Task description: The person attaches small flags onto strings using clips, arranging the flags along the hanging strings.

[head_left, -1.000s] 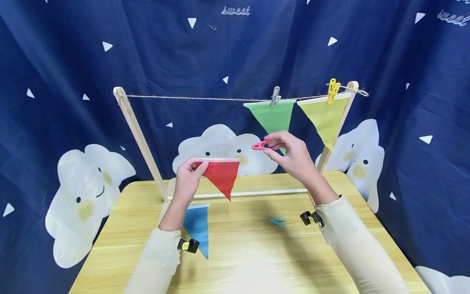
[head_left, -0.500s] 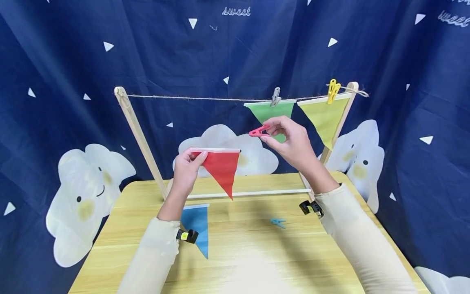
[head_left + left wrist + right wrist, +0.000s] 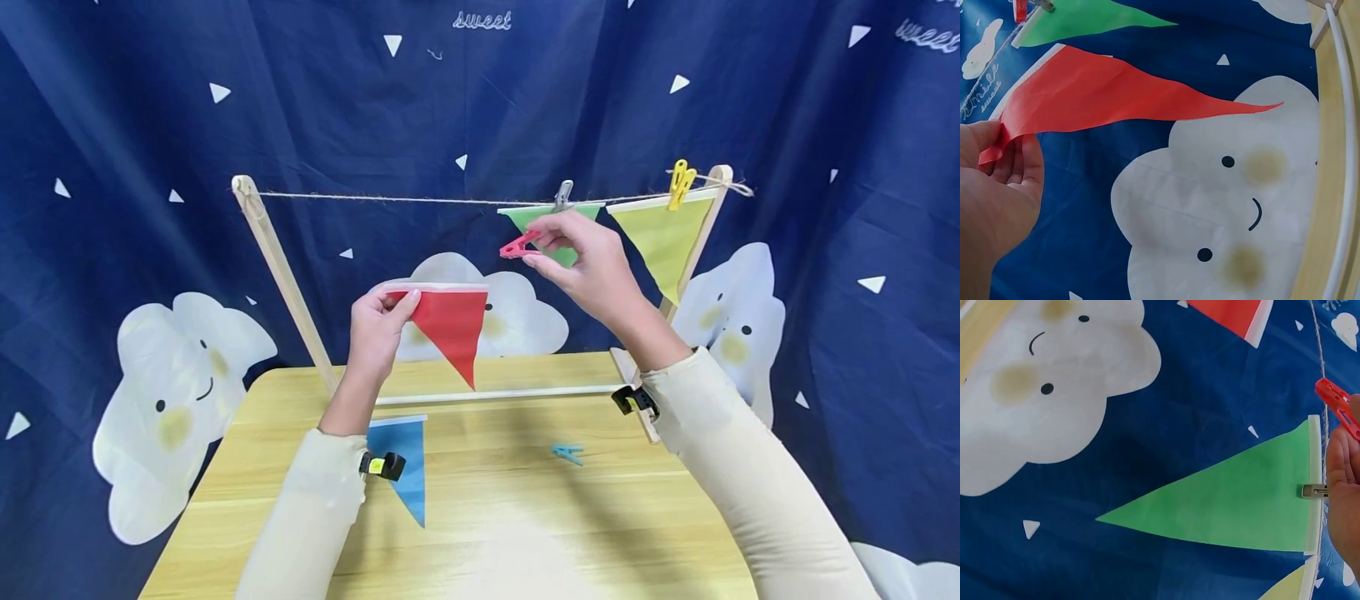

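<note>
A red triangular pennant with a white top strip hangs from my left hand, whose thumb and fingers pinch its left corner; the left wrist view shows the red cloth stretching away from the grip. My right hand pinches a red clothespin by its handle end, in front of the green pennant. Both held things are below the string. In the right wrist view the red clothespin overlaps the string at the right edge, near the green pennant and its grey clothespin.
A yellow clothespin holds a yellow pennant near the right wooden post. The left post stands at the string's other end. A blue pennant and a blue clothespin lie on the wooden table.
Both hands have risen toward the string, the left with the red pennant and the right with the red clothespin. The right hand has also shifted slightly left.
</note>
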{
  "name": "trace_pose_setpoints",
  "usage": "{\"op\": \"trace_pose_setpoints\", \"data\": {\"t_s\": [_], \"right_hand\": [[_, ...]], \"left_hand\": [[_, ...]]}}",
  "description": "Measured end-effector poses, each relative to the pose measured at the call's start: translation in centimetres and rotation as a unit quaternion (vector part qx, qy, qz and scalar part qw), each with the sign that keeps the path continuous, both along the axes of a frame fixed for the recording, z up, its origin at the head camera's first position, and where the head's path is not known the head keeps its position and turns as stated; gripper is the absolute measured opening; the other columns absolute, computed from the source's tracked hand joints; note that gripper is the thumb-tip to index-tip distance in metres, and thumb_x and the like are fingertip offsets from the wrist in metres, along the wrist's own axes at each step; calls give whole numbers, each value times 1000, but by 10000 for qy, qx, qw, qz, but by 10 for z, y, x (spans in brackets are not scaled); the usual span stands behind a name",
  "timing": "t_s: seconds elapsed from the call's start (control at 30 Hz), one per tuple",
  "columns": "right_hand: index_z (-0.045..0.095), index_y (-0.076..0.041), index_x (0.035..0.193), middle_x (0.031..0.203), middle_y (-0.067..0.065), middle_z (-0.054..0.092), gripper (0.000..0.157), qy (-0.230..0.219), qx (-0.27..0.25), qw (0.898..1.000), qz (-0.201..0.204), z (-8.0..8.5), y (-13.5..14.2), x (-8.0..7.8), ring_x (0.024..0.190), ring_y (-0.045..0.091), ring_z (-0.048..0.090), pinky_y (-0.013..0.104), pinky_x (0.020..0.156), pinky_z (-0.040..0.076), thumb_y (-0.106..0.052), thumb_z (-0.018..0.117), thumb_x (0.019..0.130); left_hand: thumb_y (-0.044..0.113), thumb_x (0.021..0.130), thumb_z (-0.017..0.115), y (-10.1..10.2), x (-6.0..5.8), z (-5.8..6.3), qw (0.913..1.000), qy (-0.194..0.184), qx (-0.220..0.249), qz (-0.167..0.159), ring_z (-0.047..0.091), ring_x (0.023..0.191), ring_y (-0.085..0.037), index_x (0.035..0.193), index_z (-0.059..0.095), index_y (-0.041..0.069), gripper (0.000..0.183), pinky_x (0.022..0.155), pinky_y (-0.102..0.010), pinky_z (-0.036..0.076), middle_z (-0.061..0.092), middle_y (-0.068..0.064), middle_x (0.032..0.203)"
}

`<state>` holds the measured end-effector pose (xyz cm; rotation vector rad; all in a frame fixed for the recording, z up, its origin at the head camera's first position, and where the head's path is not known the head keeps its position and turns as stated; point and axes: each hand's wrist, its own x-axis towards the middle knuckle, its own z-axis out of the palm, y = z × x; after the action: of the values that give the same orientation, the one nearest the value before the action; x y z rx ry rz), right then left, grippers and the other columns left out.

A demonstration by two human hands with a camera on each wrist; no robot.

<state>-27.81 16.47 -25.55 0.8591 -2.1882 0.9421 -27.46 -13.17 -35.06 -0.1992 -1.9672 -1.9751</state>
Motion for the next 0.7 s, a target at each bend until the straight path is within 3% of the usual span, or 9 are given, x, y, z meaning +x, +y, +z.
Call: {"op": "trace_pose_setpoints", "data": {"t_s": [0.37,0.7], "right_hand": [[70,-6,123,109,8,73,36,65,220,9997,-84,17,-3,-3,96,18,70,36,93,60,-15,82,90],[70,-6,124,112,7,74,37,312,186,9993,70,40,-13,1,98,17,70,35,94,60,-15,81,90]], "left_hand": [[15,99,71,-2,-4,11,9998,181,12,51,68,82,-14,116,72,-4,26,80,-20,60,73,4,93],[12,97,72,1,-11,23,9984,322,453,84,68,81,-13,117,72,-6,26,81,-20,59,74,5,91]]}}
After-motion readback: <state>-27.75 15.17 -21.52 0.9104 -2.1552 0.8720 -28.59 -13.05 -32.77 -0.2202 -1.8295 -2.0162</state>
